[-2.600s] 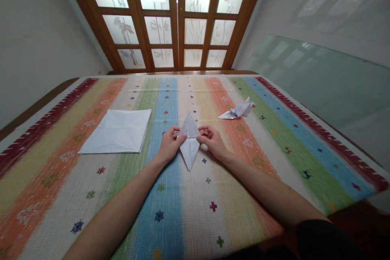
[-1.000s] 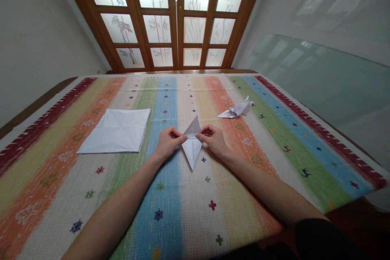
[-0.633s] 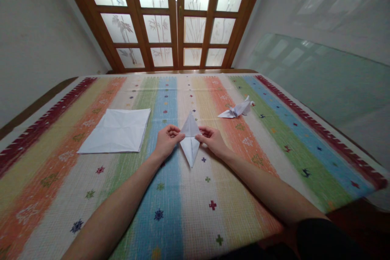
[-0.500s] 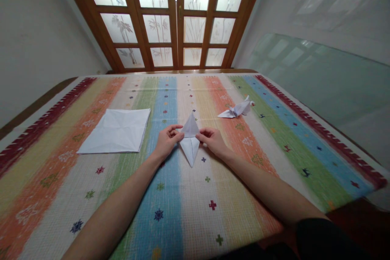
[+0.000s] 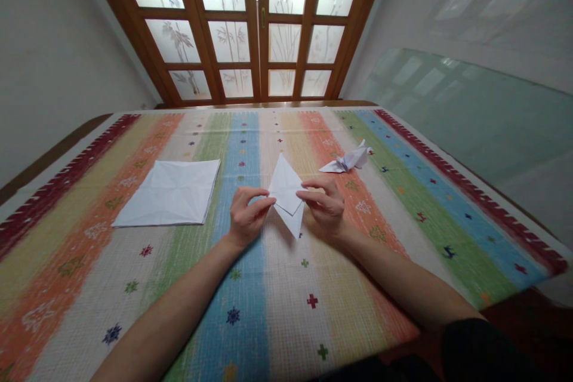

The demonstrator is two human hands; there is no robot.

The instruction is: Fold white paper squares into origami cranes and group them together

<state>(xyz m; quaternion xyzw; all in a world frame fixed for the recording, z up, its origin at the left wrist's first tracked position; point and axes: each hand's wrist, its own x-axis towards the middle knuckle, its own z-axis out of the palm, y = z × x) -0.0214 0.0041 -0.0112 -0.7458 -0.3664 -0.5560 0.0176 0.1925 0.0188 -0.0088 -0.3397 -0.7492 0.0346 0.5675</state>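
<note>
A white folded origami paper [image 5: 286, 187] is held up between my hands, with its points toward the far and near sides. My left hand [image 5: 249, 212] pinches its left corner between thumb and fingers. At the right edge, my right hand [image 5: 324, 206] grips it between thumb and forefinger. A squarish front flap lies over the paper, and a pointed piece hangs below it. To the left rests a stack of white paper sheets [image 5: 172, 193], creased on top. Beyond my right hand lies a folded paper crane [image 5: 350, 160].
A striped tablecloth [image 5: 286, 310] with small printed figures covers the table. Wooden doors [image 5: 259, 42] with frosted panes stand past its far edge. A pale glass panel [image 5: 470, 107] leans along the right wall.
The origami paper has been lifted and tilted, and its shape now shows a wide front flap over a lower point. My right hand has moved slightly right.
</note>
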